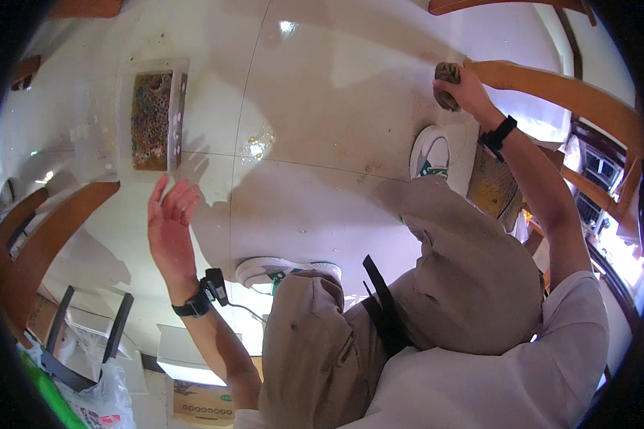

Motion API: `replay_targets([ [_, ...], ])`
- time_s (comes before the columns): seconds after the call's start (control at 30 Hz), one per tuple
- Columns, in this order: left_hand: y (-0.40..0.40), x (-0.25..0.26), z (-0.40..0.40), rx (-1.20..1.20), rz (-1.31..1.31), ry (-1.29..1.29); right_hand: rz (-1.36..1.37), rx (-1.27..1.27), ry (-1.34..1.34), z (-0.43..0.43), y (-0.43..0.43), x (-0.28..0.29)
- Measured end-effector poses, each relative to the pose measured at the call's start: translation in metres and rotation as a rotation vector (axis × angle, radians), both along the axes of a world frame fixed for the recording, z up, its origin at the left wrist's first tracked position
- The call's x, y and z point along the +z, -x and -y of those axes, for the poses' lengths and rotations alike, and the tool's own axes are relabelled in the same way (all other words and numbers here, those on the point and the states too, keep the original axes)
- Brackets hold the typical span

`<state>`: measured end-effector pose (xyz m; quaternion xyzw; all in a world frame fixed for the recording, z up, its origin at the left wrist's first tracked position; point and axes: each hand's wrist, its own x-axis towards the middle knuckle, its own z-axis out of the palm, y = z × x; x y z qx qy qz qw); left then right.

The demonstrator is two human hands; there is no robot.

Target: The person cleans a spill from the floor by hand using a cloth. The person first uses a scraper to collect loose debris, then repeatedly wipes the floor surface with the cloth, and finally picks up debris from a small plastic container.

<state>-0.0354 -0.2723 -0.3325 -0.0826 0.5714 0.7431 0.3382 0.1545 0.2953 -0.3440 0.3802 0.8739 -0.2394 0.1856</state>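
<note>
My right hand (pixel 471 92) grips a bunched brown cloth (pixel 447 86) just above the tiled floor, beside the end of a curved wooden furniture leg (pixel 547 83). My left hand (pixel 174 214) holds nothing; its fingers are apart and slightly curled. Just beyond those fingertips stands a clear plastic box (pixel 181 115) with a dense mass of small multicoloured bits (pixel 150 120) inside. What the bits are is too small to tell. To the left of that box is another clear plastic container or lid (pixel 94 128), its outline hard to make out.
Small crumbs and a wet-looking, bubbly patch (pixel 257 146) mark the floor (pixel 311 107). Curved wooden furniture legs (pixel 64 230) rise at the left. A cardboard box (pixel 201 402) and a plastic bag (pixel 110 397) lie at lower left. Another carton (pixel 491 185) stands under my right arm.
</note>
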Motion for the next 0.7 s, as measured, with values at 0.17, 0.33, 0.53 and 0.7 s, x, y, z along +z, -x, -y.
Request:
replay_targets([
  [0.17,-0.009,0.018,-0.047,-0.219,-0.038,0.168,-0.149,-0.211,0.222,-0.017,-0.043,-0.02],
  [0.33,-0.016,0.026,-0.071,-0.335,-0.126,0.272,-0.156,-0.121,-0.232,-0.031,-0.066,-0.052],
  [0.53,-0.03,-0.013,-0.066,-0.338,-0.24,0.3,-0.076,0.02,-0.188,0.016,-0.044,-0.083],
  [0.7,-0.049,-0.036,-0.066,-0.26,-0.339,0.504,-0.203,0.021,0.049,0.107,0.028,-0.067],
])
